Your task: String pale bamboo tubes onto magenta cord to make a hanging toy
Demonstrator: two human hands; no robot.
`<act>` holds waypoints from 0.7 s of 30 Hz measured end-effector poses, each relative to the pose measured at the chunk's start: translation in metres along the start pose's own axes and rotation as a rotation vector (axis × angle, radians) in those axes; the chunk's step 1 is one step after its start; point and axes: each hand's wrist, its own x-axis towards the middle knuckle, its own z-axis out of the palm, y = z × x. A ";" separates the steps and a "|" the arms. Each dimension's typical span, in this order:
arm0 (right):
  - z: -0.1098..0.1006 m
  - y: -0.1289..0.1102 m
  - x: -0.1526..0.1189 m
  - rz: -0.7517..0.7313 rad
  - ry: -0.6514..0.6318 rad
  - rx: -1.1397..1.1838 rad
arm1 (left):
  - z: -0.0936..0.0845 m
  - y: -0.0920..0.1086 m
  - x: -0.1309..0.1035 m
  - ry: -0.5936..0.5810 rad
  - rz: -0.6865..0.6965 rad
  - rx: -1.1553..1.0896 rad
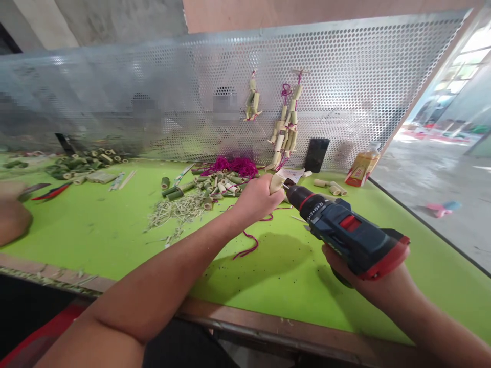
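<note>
My right hand [341,266] is wrapped round the handle of a cordless drill [345,225], dark blue and black with red parts. Its chuck points left and away, and a thin drill bit [285,186] reaches the bamboo piece [276,183] in my left hand [256,197]. The fingers of that hand are closed round the short, pale tube above the table. Whether the bit has entered the bamboo cannot be made out. A length of magenta cord [251,244] lies on the table below my left wrist.
Cut bamboo pieces [184,189], shavings [174,210] and a magenta cord bundle [240,166] lie on the green table [115,220]. Strung bamboo figures [286,130] hang on the perforated metal panel [184,97]. A phone [317,155] and a bottle [361,166] stand behind. Another person's arm [13,220] enters left.
</note>
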 end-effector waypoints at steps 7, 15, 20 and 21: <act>-0.001 -0.007 0.004 -0.305 0.137 -0.186 | 0.002 0.001 -0.002 0.040 -0.016 -0.024; 0.002 -0.004 -0.004 -0.260 0.093 -0.186 | -0.001 0.005 -0.004 0.097 -0.026 -0.079; 0.010 0.001 -0.006 -0.179 0.100 -0.109 | -0.002 0.007 -0.004 0.133 -0.029 -0.093; 0.012 0.001 -0.005 -0.115 0.089 -0.060 | -0.002 0.007 -0.004 0.142 -0.023 -0.096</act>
